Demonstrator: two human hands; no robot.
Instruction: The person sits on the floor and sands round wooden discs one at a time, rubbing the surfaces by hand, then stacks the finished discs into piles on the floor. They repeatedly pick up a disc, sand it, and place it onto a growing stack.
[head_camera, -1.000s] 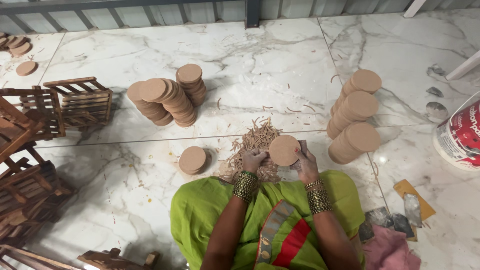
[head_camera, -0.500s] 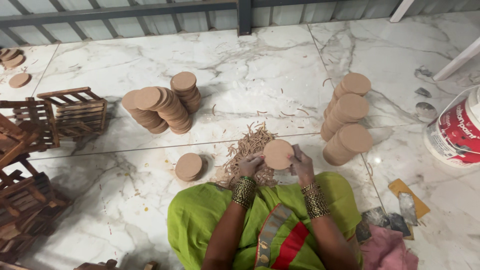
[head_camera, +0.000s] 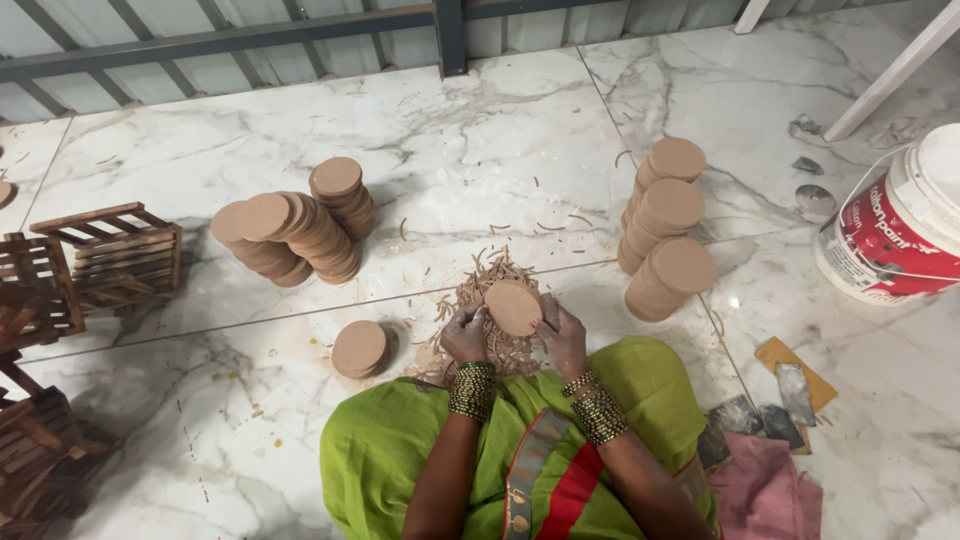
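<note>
1. Left hand (head_camera: 466, 334) and right hand (head_camera: 562, 336) together grip one round wooden disc (head_camera: 513, 307) by its edges, above the shavings pile (head_camera: 490, 300).
2. Judged step: trimming the disc's rim.
3. Next move calls for turning it steadily; finished stacks (head_camera: 668, 225) stand right of the right hand, a single disc (head_camera: 359, 348) left.

Bright, even daylight on my feed, no hard glare. Marble floor (head_camera: 480, 140) has a soft sheen beyond the fingers (head_camera: 470, 318), w/ faint reflections. Shadows are soft and short: disc stacks (head_camera: 665, 230) right of the fingers drop theirs to the left side, hands shade the shavings (head_camera: 490, 285) under the fingers. Focus is sharp center frame, no motion blur. Slight wide-angle bend at edges; crates (head_camera: 110, 255) far left look stretched, a bit darker.
</note>
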